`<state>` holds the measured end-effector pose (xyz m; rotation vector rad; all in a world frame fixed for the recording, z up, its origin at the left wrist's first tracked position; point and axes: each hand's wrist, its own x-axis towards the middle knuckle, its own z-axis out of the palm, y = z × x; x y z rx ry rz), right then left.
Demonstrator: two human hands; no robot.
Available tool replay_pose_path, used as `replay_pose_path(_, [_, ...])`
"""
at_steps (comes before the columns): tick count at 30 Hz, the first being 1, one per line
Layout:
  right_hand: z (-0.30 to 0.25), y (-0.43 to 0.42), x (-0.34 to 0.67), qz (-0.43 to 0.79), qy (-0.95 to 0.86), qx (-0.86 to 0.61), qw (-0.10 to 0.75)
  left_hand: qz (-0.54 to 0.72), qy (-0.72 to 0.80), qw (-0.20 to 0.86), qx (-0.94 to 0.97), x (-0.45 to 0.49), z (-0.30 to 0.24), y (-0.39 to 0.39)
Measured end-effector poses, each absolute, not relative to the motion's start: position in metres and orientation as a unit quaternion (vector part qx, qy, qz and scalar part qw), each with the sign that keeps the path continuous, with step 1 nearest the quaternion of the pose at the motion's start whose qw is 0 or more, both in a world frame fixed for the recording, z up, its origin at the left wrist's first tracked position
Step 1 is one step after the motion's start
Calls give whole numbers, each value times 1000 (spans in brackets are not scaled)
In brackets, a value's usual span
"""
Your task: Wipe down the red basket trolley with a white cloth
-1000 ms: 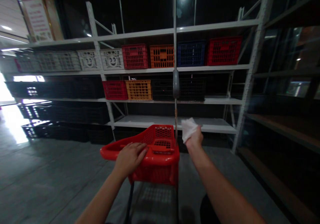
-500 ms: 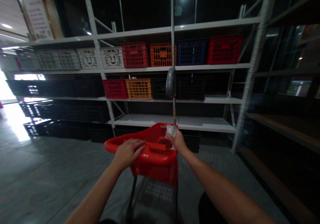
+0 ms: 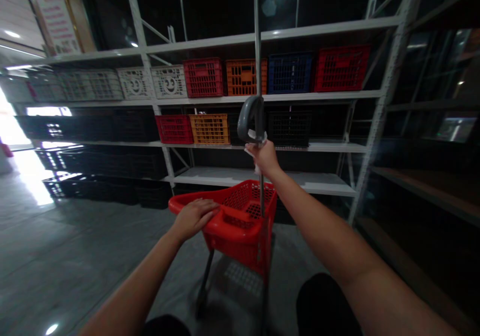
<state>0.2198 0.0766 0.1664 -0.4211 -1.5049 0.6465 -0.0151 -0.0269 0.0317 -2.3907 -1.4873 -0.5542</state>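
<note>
Left hand (image 3: 195, 219) open and flat, palm down on the near rim of a red plastic basket (image 3: 235, 228), fingers lightly spread, no real grip. Right hand (image 3: 264, 157) raised and curled around a white cloth (image 3: 250, 151), pressing it against a grey hooked handle (image 3: 249, 117) on a thin metal pole (image 3: 257, 36) above the far side of the basket. Cloth bunched against the palm, a corner poking out below the fist; cloth or tissue, too small to tell. Under the basket, a dark metal frame (image 3: 205, 281) standing on a grey floor (image 3: 93, 261).

Farther off, white metal shelving (image 3: 390, 101) with a red crate (image 3: 203, 77), an orange crate (image 3: 244, 77) and a blue crate (image 3: 289, 73) in a row, and black crates (image 3: 101, 188) along the floor at left.

Cloth probably light, soft and limp, easiest to hold by its bunched middle. Handle likely stiff, smooth plastic, perhaps slippery under a damp cloth, so best wrapped around at the curve. Pole thin enough to sway, better steadied lower down. Basket likely light but rigid, with its thick rim the firmest place to hold.
</note>
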Motion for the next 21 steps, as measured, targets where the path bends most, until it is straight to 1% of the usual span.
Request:
replay_pose_path(3, [121,66,216,270,-649,-240,670,-185,-521,156,-818,-23,30,-23])
replay_pose_path(6, [59,53,216,286,-649,-284,645,-188,-536,201,-798,-29,28,-23])
replay_pose_path(8, [24,48,216,307,-650,-294,630,-209,-554,236,-771,-27,28,-28])
replay_pose_path(10, [0,48,216,332,-653,-284,619,-252,-575,267,-731,-16,30,-38])
replay_pose_path(12, [-14,50,214,351,-660,-266,609,-305,-585,275,-700,8,31,-51])
replay_pose_path(15, [-20,53,211,359,-670,-252,599,-344,-577,227,-706,60,31,-67])
replay_pose_path(18, [-21,50,207,348,-626,-325,618,-310,-595,202,-713,105,23,-73])
replay_pose_path(21, [-18,41,203,329,-563,-397,646,-240,-623,230,-708,119,12,-72])
